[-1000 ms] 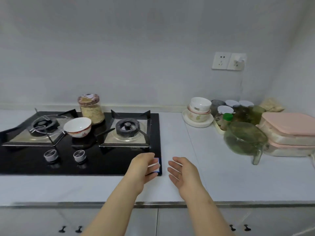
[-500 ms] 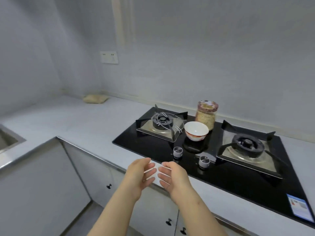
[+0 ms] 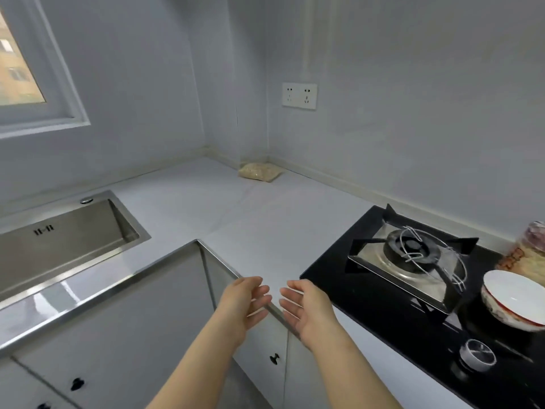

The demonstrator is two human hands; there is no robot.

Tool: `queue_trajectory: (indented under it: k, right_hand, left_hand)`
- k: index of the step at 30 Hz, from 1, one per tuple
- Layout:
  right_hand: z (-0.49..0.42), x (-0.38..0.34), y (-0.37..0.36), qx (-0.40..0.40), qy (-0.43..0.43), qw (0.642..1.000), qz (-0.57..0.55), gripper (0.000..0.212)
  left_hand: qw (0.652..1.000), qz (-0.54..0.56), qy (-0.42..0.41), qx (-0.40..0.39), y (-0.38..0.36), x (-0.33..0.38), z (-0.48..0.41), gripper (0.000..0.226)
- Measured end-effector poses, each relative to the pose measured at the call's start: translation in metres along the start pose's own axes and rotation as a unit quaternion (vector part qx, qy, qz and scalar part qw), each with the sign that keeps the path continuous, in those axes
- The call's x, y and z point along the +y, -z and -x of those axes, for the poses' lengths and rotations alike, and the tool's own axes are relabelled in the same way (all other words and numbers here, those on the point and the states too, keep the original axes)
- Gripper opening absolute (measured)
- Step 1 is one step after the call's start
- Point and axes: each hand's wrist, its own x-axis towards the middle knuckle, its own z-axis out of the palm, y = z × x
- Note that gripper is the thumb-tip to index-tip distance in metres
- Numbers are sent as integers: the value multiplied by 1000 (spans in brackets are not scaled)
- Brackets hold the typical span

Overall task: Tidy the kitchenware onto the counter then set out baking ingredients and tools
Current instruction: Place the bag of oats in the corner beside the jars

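Neither hand has taken anything up. The left hand and the right hand hover side by side, palms turned toward each other, just above the metal edge of the worktop at its inner corner. Each grip is loose, with the fingers apart and lightly bent around nothing.

I judge the tidying step to be only at its start. The kitchenware sits on the black stove to the right. A wire rack lies on the burner in view, a white bowl with a red band stands on the glass beside it, and a jar stands behind the bowl. A small bag of something grainy (an ingredient, perhaps) lies in the far corner of the worktop, well apart from both hands. The next move likely calls for a reach to the right for the rack or bowl, then a set-down on the bare worktop between stove and sink.

The picture's right edge cuts off the jar, so its lid and contents are hard to read. The stove's right part and the sink's left part also run out of view, and no tap shows.
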Motion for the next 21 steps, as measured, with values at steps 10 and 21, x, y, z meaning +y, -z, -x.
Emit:
queue_trajectory:
  k: [10, 21]
  right_hand:
    - [-153, -87, -68, -10, -15, 1000, 16, 14]
    - [-293, -128, -116, 54, -54, 997, -28, 14]
  left_hand:
    - [999, -9, -12, 33, -37, 95, -150, 10]
    - [992, -96, -55, 56, -51, 151, -297, 13]
